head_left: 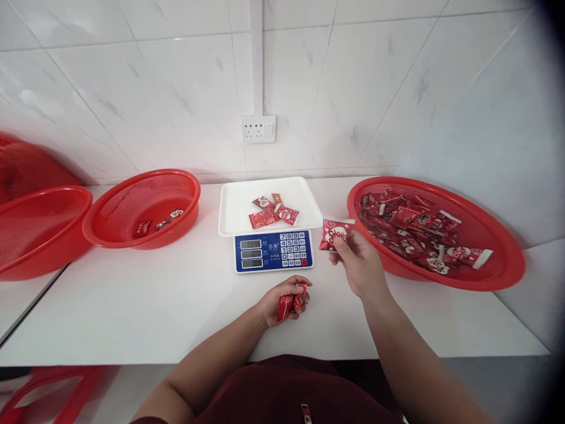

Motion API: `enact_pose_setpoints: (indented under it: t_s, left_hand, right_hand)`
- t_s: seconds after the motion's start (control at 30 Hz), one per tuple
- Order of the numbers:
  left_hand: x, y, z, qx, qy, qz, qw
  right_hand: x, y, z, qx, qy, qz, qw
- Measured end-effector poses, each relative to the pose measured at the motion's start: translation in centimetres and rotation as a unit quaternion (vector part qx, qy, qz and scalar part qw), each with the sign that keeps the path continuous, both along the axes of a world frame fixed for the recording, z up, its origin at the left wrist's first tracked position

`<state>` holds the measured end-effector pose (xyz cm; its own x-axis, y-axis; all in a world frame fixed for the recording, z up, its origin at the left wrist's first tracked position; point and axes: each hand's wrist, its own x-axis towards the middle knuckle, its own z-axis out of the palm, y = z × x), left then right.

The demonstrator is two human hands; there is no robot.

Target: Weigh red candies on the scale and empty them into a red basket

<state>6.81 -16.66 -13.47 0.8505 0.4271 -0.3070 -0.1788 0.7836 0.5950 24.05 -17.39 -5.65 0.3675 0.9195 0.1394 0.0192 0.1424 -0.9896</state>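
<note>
Between the scale and the right basket, my right hand (pixel 355 259) pinches a red candy packet (pixel 334 234) with white print, held up off the table. My left hand (pixel 282 301) is closed around a few small red packets (pixel 292 302) in front of the scale. The digital scale (pixel 273 252) has a blue keypad panel with number displays. On its white tray (pixel 227 206) lie several red packets (pixel 274 212). A red basket (pixel 503 268) to my right holds a heap of similar packets (pixel 410 229).
On the left stands another red basket (pixel 141 176) with a few packets (pixel 170 219) in it. Further left is a second red basket (pixel 44 197), partly cut off. A tiled wall with a power socket (pixel 259 129) rises behind the white table (pixel 176 312).
</note>
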Motion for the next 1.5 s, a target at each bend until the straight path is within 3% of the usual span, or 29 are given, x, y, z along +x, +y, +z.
enact_pose_setpoints:
  t_s: [0.1, 0.23, 0.4, 0.6, 0.83, 0.9, 0.97, 1.03, 1.1, 1.2, 1.33, 1.5]
  left_hand:
    - [0.1, 0.0, 0.1, 0.01, 0.008, 0.001, 1.0]
    - [0.0, 0.1, 0.2, 0.015, 0.014, 0.003, 1.0]
    - [-0.1, 0.0, 0.0, 0.016, 0.015, 0.013, 1.0]
    - [-0.1, 0.0, -0.1, 0.014, 0.008, 0.016, 1.0]
    - [0.2, -0.3, 0.2, 0.022, 0.03, 0.028, 0.999]
    - [0.4, -0.7, 0.5, 0.036, 0.043, 0.075, 0.996]
    - [0.7, -1.2, 0.9, 0.042, 0.048, 0.136, 0.989]
    - [1.1, -1.8, 1.3, 0.045, 0.057, 0.183, 0.98]
    - [1.5, -2.4, 1.5, 0.062, 0.069, 0.218, 0.971]
    - [2.0, -3.0, 1.7, 0.08, 0.082, 0.26, 0.959]
    - [2.1, -3.2, 2.2, 0.049, 0.089, 0.246, 0.964]
    - [1.1, -2.8, 3.8, 0.084, 0.019, 0.217, 0.972]
  right_hand:
    - [0.3, 2.8, 0.2, 0.023, -0.129, -0.034, 0.991]
    - [0.4, 6.8, 0.5, 0.052, -0.276, -0.075, 0.957]
    - [-1.0, 8.4, 0.9, 0.106, -0.306, -0.001, 0.946]
    - [-2.2, 3.9, 1.7, 0.163, -0.304, 0.04, 0.938]
    - [-1.4, -3.5, 4.9, 0.333, -0.254, -0.026, 0.907]
    - [-1.4, -4.5, 4.2, 0.297, -0.268, 0.014, 0.916]
    - [-1.9, -5.0, 2.3, 0.21, -0.321, 0.083, 0.92]
    - [-2.8, -5.4, -0.6, 0.142, -0.4, 0.14, 0.895]
    - [-3.8, -5.9, -3.6, 0.122, -0.454, 0.176, 0.865]
    - [-4.8, -6.6, -6.6, 0.103, -0.468, 0.18, 0.859]
    - [-4.6, -6.9, -6.8, 0.078, -0.415, 0.168, 0.891]
    - [-3.5, -6.9, -5.7, 0.016, -0.268, 0.142, 0.953]
